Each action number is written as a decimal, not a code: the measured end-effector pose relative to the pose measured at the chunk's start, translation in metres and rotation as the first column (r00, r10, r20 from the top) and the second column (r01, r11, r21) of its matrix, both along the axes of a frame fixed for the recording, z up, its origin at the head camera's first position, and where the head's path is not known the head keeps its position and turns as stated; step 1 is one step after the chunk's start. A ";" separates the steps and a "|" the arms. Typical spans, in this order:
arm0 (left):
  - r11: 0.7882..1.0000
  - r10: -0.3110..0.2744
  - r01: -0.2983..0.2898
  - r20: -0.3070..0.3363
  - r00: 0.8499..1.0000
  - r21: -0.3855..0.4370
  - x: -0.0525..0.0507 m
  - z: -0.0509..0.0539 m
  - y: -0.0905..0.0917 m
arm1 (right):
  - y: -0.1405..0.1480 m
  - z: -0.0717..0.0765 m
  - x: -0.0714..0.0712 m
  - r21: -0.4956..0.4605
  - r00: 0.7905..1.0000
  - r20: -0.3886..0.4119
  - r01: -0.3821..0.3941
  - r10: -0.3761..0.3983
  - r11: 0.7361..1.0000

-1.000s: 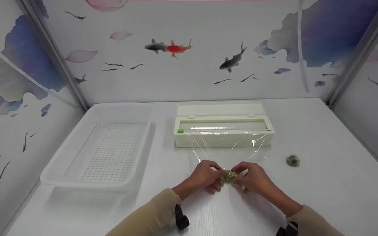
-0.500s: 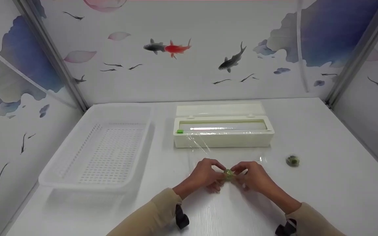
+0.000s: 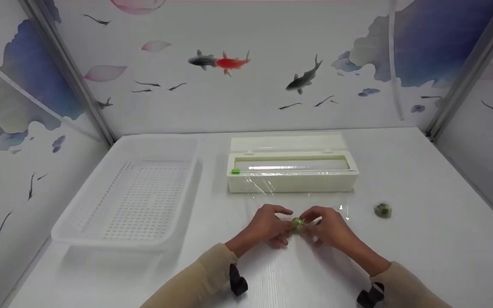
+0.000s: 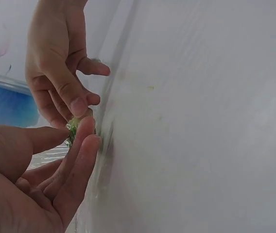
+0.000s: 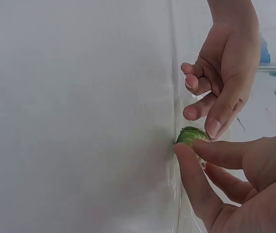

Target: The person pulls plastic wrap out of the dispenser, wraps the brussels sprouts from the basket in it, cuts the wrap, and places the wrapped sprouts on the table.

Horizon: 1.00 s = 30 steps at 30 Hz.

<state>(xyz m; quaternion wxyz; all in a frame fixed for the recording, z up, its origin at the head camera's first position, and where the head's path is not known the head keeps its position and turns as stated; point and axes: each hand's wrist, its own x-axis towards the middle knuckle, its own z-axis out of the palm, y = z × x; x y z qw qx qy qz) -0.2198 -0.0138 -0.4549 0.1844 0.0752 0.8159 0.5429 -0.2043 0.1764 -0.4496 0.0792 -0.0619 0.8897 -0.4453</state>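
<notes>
A small green Brussels sprout (image 3: 298,223) with shiny clear film about it is between both hands, just above the table. My left hand (image 3: 270,223) pinches it from the left; in the left wrist view its thumb and fingers (image 4: 86,127) stand on either side of the sprout. My right hand (image 3: 328,226) pinches it from the other side, thumb and forefinger meeting at the sprout (image 5: 191,135) in the right wrist view. A sheet of cling film (image 3: 280,199) stretches from the hands back to a cream cling film box (image 3: 291,184). Fingers partly hide the sprout.
Right of the hands lies a second green sprout (image 3: 382,210), seemingly wrapped. A white perforated basket (image 3: 173,233) stands at left. The box's lid (image 3: 289,143) is raised, with a green slider (image 3: 235,171) at its left end. Printed walls (image 3: 250,98) enclose the table.
Both hands and the sprout have shifted slightly away from me, toward the box. The left forefinger has lifted off the sprout, and the film's creases on the right have flattened.
</notes>
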 end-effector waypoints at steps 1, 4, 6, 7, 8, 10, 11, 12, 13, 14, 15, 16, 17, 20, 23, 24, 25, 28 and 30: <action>1.000 -0.002 0.002 -0.005 1.000 0.004 0.000 0.000 0.000 | 0.000 0.000 -0.001 -0.002 1.000 -0.001 -0.002 0.002 1.000; 1.000 -0.011 0.011 0.004 1.000 0.020 0.000 -0.001 0.000 | 0.000 0.000 -0.003 -0.023 1.000 0.019 -0.004 0.005 1.000; 1.000 -0.013 0.013 0.021 1.000 0.019 -0.001 -0.001 0.000 | -0.001 0.000 -0.003 -0.027 1.000 0.029 -0.001 0.002 1.000; 1.000 -0.014 0.014 0.028 1.000 0.018 -0.001 -0.001 0.001 | -0.001 0.001 -0.003 -0.025 1.000 0.031 0.003 -0.002 1.000; 1.000 -0.012 0.012 0.034 0.999 0.011 -0.002 -0.001 0.001 | -0.001 0.001 -0.003 -0.024 0.999 0.034 0.009 -0.008 1.000; 1.000 -0.009 0.010 0.038 0.999 -0.008 -0.004 0.001 0.002 | -0.002 0.001 -0.003 -0.022 0.999 0.038 0.022 -0.021 1.000; 1.000 -0.010 0.010 0.034 0.999 -0.020 -0.005 0.002 0.002 | -0.002 0.001 -0.004 -0.020 0.999 0.038 0.027 -0.026 0.999; 0.999 -0.010 0.011 0.028 1.000 -0.031 -0.006 0.002 0.002 | -0.003 0.001 -0.004 -0.019 0.999 0.039 0.031 -0.031 0.999; 0.999 -0.010 0.011 0.021 1.000 -0.042 -0.007 0.003 0.002 | -0.003 0.001 -0.005 -0.017 0.999 0.034 0.029 -0.029 0.999; 0.999 -0.011 0.011 0.016 1.000 -0.051 -0.008 0.003 0.003 | -0.002 0.001 -0.005 -0.013 0.999 0.027 0.026 -0.026 1.000; 0.998 -0.012 0.012 0.010 1.000 -0.060 -0.008 0.003 0.003 | -0.002 0.001 -0.006 -0.005 1.000 0.018 0.023 -0.022 1.000; 0.998 -0.012 0.013 0.007 1.000 -0.064 -0.009 0.004 0.003 | -0.002 0.001 -0.007 0.002 1.000 0.007 0.017 -0.017 1.000; 0.998 -0.012 0.012 0.002 1.000 -0.067 -0.010 0.003 0.004 | -0.001 0.001 -0.007 0.011 1.000 -0.004 0.014 -0.014 1.000; 0.998 -0.005 0.005 -0.003 1.000 -0.067 -0.011 0.002 0.006 | 0.000 0.001 -0.008 0.038 1.000 -0.023 0.006 -0.005 0.999; 0.997 -0.005 0.004 -0.016 1.000 -0.071 -0.012 0.001 0.008 | 0.000 0.002 -0.008 0.037 1.000 -0.004 0.019 -0.019 0.999; 0.997 -0.005 0.003 -0.024 1.000 -0.077 -0.012 0.001 0.008 | 0.000 0.002 -0.008 0.029 1.000 0.003 0.024 -0.024 0.999; 0.997 -0.006 0.003 -0.032 0.999 -0.082 -0.013 0.001 0.008 | -0.001 0.002 -0.008 0.016 0.999 0.011 0.034 -0.034 0.999; 0.995 -0.012 0.006 -0.056 0.998 -0.100 -0.015 0.002 0.006 | -0.003 0.001 -0.009 -0.016 0.999 0.019 0.044 -0.044 0.999; 0.994 -0.015 0.008 -0.063 0.998 -0.105 -0.017 0.003 0.005 | -0.004 0.000 -0.010 -0.030 0.999 0.020 0.047 -0.046 0.998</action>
